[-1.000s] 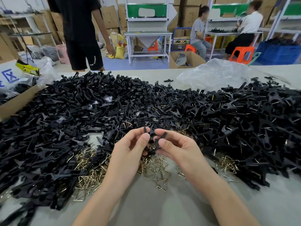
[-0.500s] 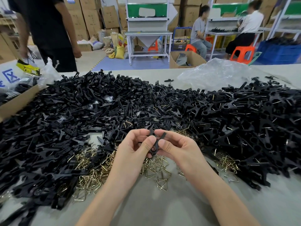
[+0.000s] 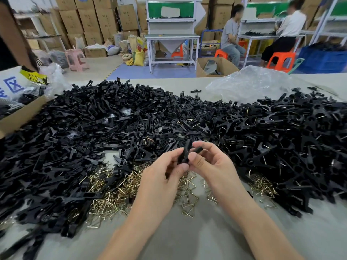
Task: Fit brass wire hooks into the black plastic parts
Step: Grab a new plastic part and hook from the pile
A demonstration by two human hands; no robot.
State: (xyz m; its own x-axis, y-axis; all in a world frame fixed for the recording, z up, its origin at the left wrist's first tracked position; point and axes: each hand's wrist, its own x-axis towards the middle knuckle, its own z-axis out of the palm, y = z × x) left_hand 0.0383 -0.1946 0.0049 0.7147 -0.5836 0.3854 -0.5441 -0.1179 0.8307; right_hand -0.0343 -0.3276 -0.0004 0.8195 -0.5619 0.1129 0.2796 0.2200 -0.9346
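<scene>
Over the grey table (image 3: 197,239) and its loose brass wire hooks (image 3: 120,192), the left hand (image 3: 161,177) and right hand (image 3: 212,166) had drawn together, both grips pinching one black plastic part (image 3: 185,152) — likely seating a hook.

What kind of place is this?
Probably a small factory assembly workshop: a table heaped with black plastic parts and brass wire hooks, stacked cardboard boxes behind, and workers seated at benches.

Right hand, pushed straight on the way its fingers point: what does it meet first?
Likely the left hand, whose fingertips pinch the same black plastic part as the right hand; beyond lies the pile of black parts.
</scene>
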